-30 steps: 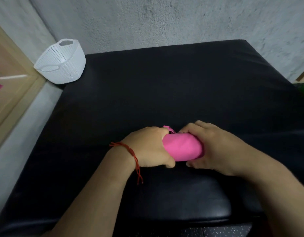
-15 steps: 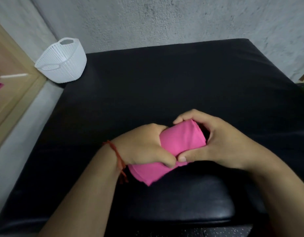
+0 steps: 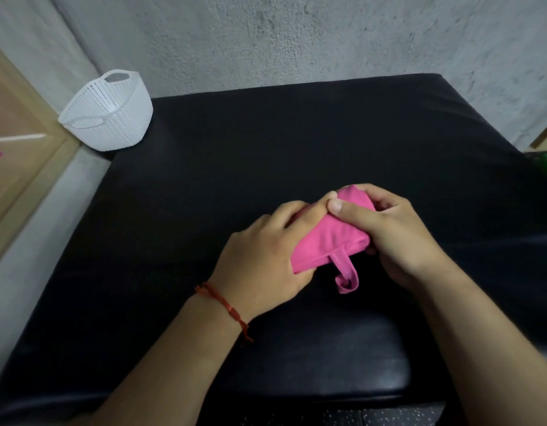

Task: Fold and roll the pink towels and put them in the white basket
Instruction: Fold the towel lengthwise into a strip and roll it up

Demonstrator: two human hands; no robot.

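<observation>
Head view shows left hand (image 3: 259,259) and right hand (image 3: 398,238) both clasping one rolled pink towel (image 3: 327,241) over the black cushion (image 3: 266,167), the white basket (image 3: 109,118) not yet reached.

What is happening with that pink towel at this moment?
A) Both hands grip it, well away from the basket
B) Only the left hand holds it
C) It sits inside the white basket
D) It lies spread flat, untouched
A: the left hand and the right hand both grip the rolled pink towel, while the white basket stands at the far left corner of the black surface.
</observation>
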